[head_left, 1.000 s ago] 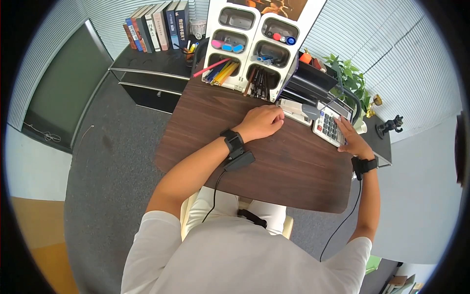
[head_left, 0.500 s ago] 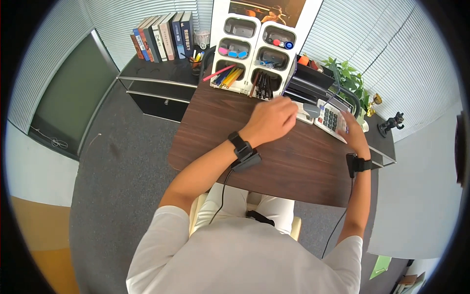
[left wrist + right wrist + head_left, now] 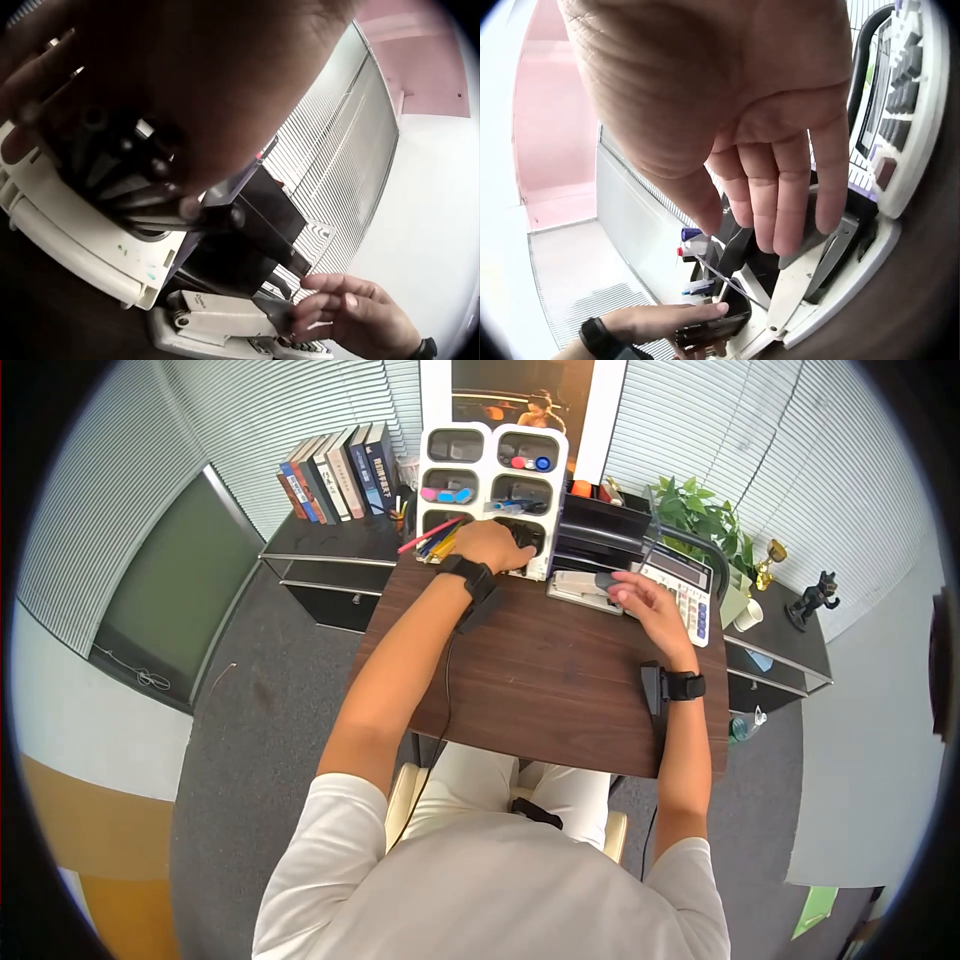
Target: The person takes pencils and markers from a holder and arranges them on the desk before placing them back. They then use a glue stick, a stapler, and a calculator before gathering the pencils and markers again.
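Note:
My left hand [image 3: 488, 547] reaches over the lower compartments of a white desk organizer [image 3: 482, 478]. Below its palm lie black pens [image 3: 120, 169], with the thumb [image 3: 705, 311] along one side of them; I cannot tell whether the fingers grip any. The lower left compartment holds coloured pencils [image 3: 436, 544], partly hidden by this hand. My right hand [image 3: 650, 606] hangs by the grey end of a white stapler [image 3: 225, 315], its fingers [image 3: 791, 202] nearly straight and overlapping that end in the right wrist view. A calculator [image 3: 693, 600] stands just beyond this hand.
Black desk trays [image 3: 600, 530] stand right of the organizer. Books [image 3: 340, 475] line a black cabinet at the left. A green plant [image 3: 700, 510], a small trophy [image 3: 770, 560] and a dark figurine [image 3: 815, 600] stand at the right. The brown tabletop [image 3: 530, 680] spreads before my lap.
My left hand has moved from the tabletop left of the stapler, forward and leftward onto the organizer's pen compartment. My right hand has left the calculator's keys and come leftward to the stapler's end.

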Available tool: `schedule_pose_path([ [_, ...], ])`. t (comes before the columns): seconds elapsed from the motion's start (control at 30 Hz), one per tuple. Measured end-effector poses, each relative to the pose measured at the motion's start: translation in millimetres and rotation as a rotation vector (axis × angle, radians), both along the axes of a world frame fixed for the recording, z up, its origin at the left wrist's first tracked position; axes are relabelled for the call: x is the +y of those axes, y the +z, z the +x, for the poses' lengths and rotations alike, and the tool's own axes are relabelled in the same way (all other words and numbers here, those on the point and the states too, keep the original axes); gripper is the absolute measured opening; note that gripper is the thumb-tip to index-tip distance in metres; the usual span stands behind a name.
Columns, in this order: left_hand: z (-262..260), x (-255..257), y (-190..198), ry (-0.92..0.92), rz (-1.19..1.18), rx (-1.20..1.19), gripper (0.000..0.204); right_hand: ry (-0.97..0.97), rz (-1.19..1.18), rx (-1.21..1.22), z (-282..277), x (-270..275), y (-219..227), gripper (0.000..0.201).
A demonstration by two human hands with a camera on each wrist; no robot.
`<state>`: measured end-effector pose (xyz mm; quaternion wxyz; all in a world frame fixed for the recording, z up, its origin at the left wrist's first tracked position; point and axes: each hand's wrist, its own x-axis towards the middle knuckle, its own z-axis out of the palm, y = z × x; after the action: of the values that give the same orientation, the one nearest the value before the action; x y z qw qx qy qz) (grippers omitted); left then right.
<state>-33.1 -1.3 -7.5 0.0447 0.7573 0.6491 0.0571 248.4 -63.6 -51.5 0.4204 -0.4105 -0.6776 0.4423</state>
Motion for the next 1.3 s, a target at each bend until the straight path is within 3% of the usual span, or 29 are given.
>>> schedule_pose_path([
  [0.17, 19.2, 7.5, 6.7, 0.043, -0.111, 0.176, 0.057, -0.106, 0.200, -0.087, 0.3, -5.2, -7.7, 0.028],
  [0.23, 22.1, 14.4, 3.2, 0.056, -0.133, 0.204, 0.053, -0.143, 0.321, -0.336, -3.4, -9.3, -3.1, 0.028],
  [0.3, 26.5, 13.8, -2.4, 0.076, -0.056, 0.246, 0.034, -0.143, 0.332, -0.365, -7.2, -9.1, -6.1, 0.028],
  [0.43, 20.8, 6.2, -6.3, 0.077, -0.028, 0.224, 0.026, -0.134, 0.349, -0.419, -11.5, -13.3, -6.3, 0.028],
  [0.57, 1.1, -47.7, 3.7, 0.061, 0.115, 0.148, 0.022, -0.166, 0.370, -0.394, -7.4, -11.1, -6.6, 0.029],
  [0.6, -9.7, -64.4, 4.5, 0.000, 0.156, 0.201, 0.024, -0.182, 0.377, -0.384, -5.3, -9.3, -7.1, 0.028],
  [0.63, -23.1, -83.8, -6.1, -0.025, 0.346, 0.153, 0.016, -0.201, 0.383, -0.372, -3.5, -7.5, -7.8, 0.028],
  [0.7, -34.4, -126.2, -0.3, -0.116, 0.367, 0.202, 0.013, -0.225, 0.366, -0.334, -2.1, -5.5, -7.7, 0.027],
  [0.83, -7.7, -169.4, -4.5, -0.267, 0.253, 0.118, 0.015, -0.302, 0.445, -0.384, -2.1, -8.4, -5.3, 0.028],
  [0.93, 23.4, -162.1, -24.0, -0.240, 0.113, 0.011, 0.019, -0.297, 0.449, -0.383, 1.7, -4.5, -9.0, 0.027],
  [1.1, 54.4, -143.6, -55.3, -0.228, 0.160, -0.013, 0.020, -0.320, 0.444, -0.458, 11.3, -4.5, -6.6, 0.022],
  [1.2, 55.6, -150.2, -59.2, -0.141, 0.062, -0.022, 0.038, -0.068, -0.023, -0.390, 17.3, -13.3, 2.3, 0.028],
  [1.23, 54.4, -153.7, -58.1, -0.157, 0.135, -0.007, 0.055, -0.067, -0.018, -0.388, 17.1, -15.8, 6.0, 0.028],
  [1.27, 53.2, -157.2, -55.5, -0.168, 0.204, 0.008, 0.071, 0.050, -0.166, -0.491, 14.7, -21.1, 9.8, 0.029],
  [1.3, 52.4, -159.4, -48.9, -0.158, 0.206, 0.010, 0.071, 0.170, -0.314, -0.594, 11.1, -24.1, 12.5, 0.031],
])
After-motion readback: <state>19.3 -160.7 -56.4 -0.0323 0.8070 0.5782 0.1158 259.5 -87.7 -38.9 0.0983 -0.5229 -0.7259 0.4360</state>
